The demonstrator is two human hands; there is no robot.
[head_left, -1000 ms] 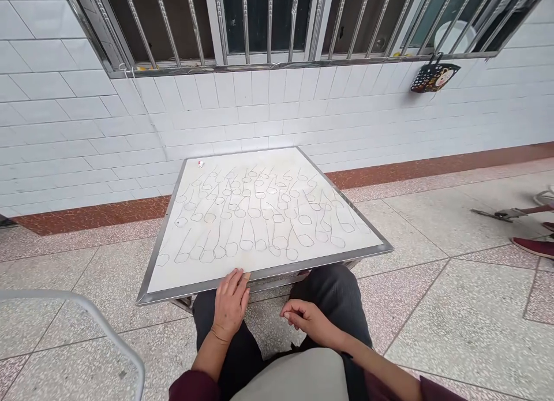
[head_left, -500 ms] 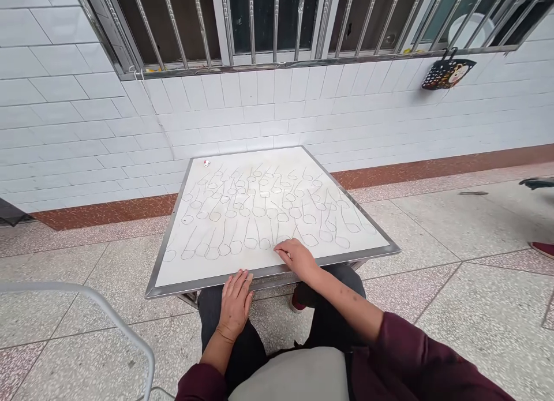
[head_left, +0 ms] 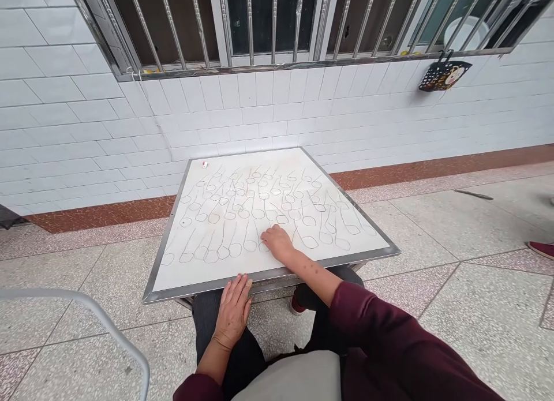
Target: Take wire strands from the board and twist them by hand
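Observation:
My left hand (head_left: 232,308) lies flat with its fingers stretched out, fingertips at the near metal edge of the white-topped table (head_left: 190,276). Nothing shows in it. Over the near-middle of the tabletop reaches my right hand (head_left: 277,243), its fingers bent and drawn together among thin dark loops with long tails. Whether it grips one is hidden. One such loop (head_left: 223,253) lies left of it, another (head_left: 309,242) to its right. Several rows of them cover the top; I cannot tell whether they are wire or thread.
A small white and red object (head_left: 205,165) sits at the table's far left corner. Behind stands a tiled wall (head_left: 242,115) with a barred window. A grey curved metal frame (head_left: 104,317) is at lower left. A shoe (head_left: 541,249) shows at far right.
My right hand has moved forward and left, from near the table's front edge to farther in over the loops. My left hand has stayed at the edge.

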